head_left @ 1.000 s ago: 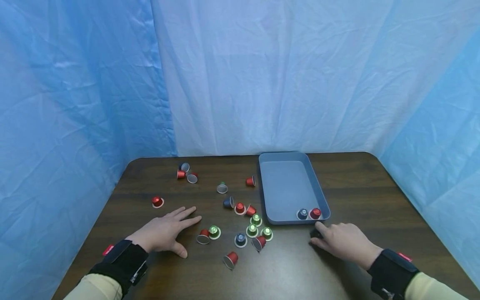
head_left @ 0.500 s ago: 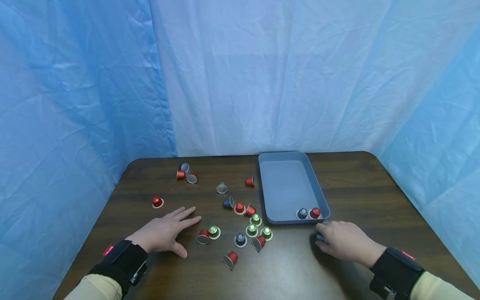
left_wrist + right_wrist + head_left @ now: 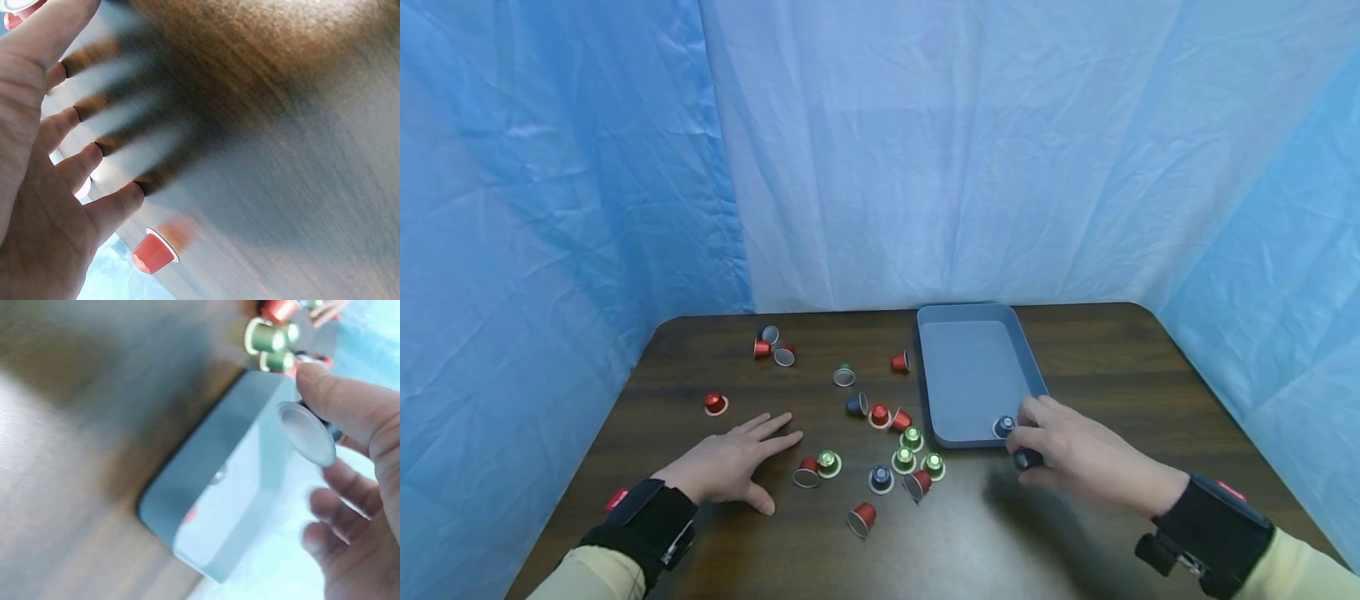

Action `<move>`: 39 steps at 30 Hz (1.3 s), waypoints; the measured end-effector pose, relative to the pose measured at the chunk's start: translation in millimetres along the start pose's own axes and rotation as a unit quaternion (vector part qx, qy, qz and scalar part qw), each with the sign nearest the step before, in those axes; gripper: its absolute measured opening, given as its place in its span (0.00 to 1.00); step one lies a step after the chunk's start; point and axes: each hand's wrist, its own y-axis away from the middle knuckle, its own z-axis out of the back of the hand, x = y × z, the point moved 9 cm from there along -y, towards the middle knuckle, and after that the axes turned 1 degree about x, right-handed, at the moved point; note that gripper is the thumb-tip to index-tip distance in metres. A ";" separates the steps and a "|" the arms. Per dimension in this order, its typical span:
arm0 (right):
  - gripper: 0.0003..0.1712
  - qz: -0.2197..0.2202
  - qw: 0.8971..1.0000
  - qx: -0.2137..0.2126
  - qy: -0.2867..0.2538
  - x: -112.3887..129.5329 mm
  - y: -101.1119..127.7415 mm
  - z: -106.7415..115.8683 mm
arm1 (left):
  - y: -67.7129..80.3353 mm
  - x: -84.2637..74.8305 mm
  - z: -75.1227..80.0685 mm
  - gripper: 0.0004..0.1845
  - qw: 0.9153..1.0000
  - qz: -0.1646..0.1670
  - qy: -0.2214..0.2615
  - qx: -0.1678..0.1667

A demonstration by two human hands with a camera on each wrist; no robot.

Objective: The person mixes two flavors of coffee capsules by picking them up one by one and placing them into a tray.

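Note:
My right hand [image 3: 1071, 454] pinches a dark coffee capsule [image 3: 1027, 459] between thumb and finger, above the front right corner of the blue-grey tray [image 3: 977, 367]. In the right wrist view the held capsule [image 3: 307, 433] shows its pale foil lid. A blue capsule [image 3: 1003, 427] stands inside the tray at the front; my hand covers the spot beside it in the head view, while the right wrist view shows a blurred red capsule [image 3: 190, 515] there. On the table rests my left hand [image 3: 730, 462], fingers spread, holding nothing. Near it is a red capsule [image 3: 153, 253].
Several green capsules [image 3: 904, 460] stand left of the tray, among red ones and a blue capsule [image 3: 881, 479]. A red capsule [image 3: 862, 520] lies on its side nearer the front. More capsules lie at the back left, including a red one [image 3: 762, 348]. Blue sheets [image 3: 962, 167] surround the table.
My right hand has risen from the table with the dark capsule and moved up to the tray's front corner, now covering the red capsule there. The left hand has stayed still.

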 end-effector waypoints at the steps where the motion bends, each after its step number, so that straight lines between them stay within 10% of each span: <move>1: 0.20 0.005 1.000 -0.012 0.006 1.0 -2.7 4.0 | 0.0 -0.1 0.2 0.55 1.000 0.001 0.000 0.001; 39: 0.13 -0.100 0.992 0.074 -0.018 -37.6 -54.2 -44.8 | -0.7 2.2 -2.0 0.55 1.000 0.006 0.001 -0.002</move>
